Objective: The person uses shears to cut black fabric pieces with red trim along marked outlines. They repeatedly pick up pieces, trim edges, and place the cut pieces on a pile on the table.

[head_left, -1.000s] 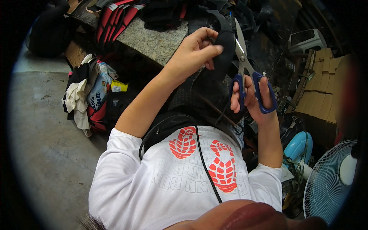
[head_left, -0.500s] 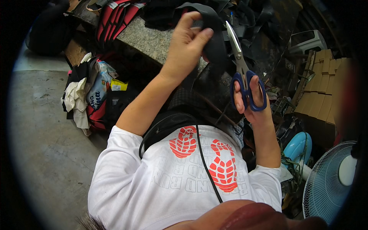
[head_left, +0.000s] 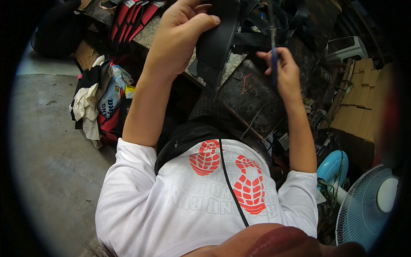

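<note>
At the top of the view my left hand (head_left: 171,45) is closed on the edge of a thin black sheet (head_left: 217,40), which looks like rubber or leather. The sheet hangs down between my arms, its lower end narrowing over the table edge. To the right, my right hand (head_left: 287,76) grips scissors (head_left: 274,60) by their dark blue handles. They are seen nearly edge-on, blades pointing away from me, apart from the sheet. Whether the blades are parted cannot be made out.
Black strips and scraps (head_left: 252,39) lie on the dark work surface (head_left: 257,100). Red-and-black pieces (head_left: 128,21) are at the far left, above a heap of cloths (head_left: 87,107). Stacked cardboard (head_left: 353,103), a grey plastic stool (head_left: 349,46) and a fan (head_left: 364,205) stand at right.
My left hand has moved up and left, and the black sheet now hangs wider and flatter. My right hand has moved up, turning the scissors from flat-on to edge-on.
</note>
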